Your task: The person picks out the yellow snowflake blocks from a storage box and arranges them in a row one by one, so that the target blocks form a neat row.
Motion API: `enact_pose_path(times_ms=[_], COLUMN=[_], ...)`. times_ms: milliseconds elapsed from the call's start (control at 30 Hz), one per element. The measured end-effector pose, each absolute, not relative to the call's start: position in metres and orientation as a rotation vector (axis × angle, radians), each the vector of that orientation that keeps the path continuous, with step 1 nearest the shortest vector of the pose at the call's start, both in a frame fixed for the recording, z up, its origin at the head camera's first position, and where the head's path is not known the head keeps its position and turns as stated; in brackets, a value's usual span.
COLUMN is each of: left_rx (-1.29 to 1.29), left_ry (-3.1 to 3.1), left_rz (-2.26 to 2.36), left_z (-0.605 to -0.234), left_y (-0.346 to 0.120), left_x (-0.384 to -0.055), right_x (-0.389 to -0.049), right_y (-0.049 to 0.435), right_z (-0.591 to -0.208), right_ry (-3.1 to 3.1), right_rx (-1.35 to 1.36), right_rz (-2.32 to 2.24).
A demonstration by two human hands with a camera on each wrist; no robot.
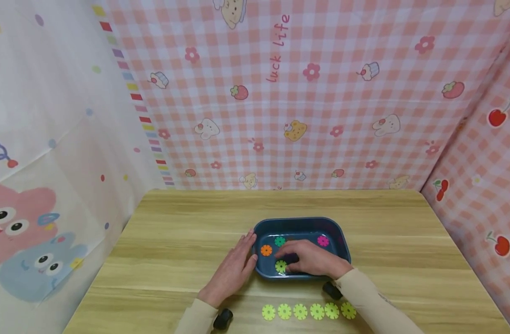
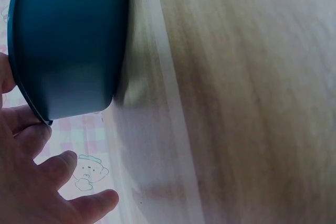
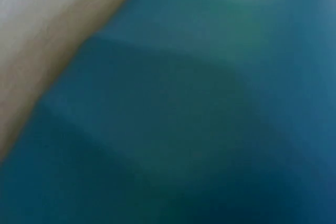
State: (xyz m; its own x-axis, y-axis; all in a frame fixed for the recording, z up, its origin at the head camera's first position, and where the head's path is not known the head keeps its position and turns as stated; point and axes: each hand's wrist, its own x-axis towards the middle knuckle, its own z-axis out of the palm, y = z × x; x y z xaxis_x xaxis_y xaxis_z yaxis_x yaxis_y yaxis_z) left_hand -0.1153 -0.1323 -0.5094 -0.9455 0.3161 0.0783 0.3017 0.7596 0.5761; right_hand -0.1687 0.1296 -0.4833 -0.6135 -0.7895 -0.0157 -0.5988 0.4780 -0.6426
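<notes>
A dark blue oblong tub (image 1: 302,274) holds several flower-shaped plastic discs: an orange disc (image 1: 266,250), a green disc (image 1: 279,241), a pink disc (image 1: 323,240) and a yellow-green disc (image 1: 281,266). My left hand (image 1: 234,266) rests against the tub's left end, fingers extended. In the left wrist view, fingertips of the left hand (image 2: 37,156) touch the rim of the tub (image 2: 73,45). Reaching inside, my right hand (image 1: 311,257) has its thumb and bent fingers spread around the yellow-green disc. The right wrist view is blurred, showing mostly blue tub wall (image 3: 184,103).
Several yellow-green discs (image 1: 300,311) form a row on the wooden table (image 1: 175,232) in front of the tub, the rightmost beside my right sleeve (image 1: 372,301). Patterned cloths (image 1: 280,106) hang behind and at both sides of the table.
</notes>
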Motion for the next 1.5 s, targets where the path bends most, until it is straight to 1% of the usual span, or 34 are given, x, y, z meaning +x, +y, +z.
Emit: enact_pose_path(times_ms=[400,800,1133,1500], left_rx=[0.529,0.532,0.525,0.504], left_ry=[2.926,2.923,2.918,2.92], left_rz=[0.967,0.981,0.983,0.977], left_z=[-0.51,-0.51,-0.51,-0.509], left_y=[-0.132,-0.131,-0.13,-0.13], left_x=[-0.115,-0.115,-0.116,-0.116], right_x=[-0.175,-0.177,-0.175,-0.171], right_y=[0.126,0.128,0.126,0.134], right_z=[-0.495,-0.499,-0.499,-0.49], right_ry=[2.448,2.444,2.517,2.539], right_rx=[-1.184,-1.187,-1.164,-1.083], right_rz=[-0.704,-0.745,-0.63,-0.763])
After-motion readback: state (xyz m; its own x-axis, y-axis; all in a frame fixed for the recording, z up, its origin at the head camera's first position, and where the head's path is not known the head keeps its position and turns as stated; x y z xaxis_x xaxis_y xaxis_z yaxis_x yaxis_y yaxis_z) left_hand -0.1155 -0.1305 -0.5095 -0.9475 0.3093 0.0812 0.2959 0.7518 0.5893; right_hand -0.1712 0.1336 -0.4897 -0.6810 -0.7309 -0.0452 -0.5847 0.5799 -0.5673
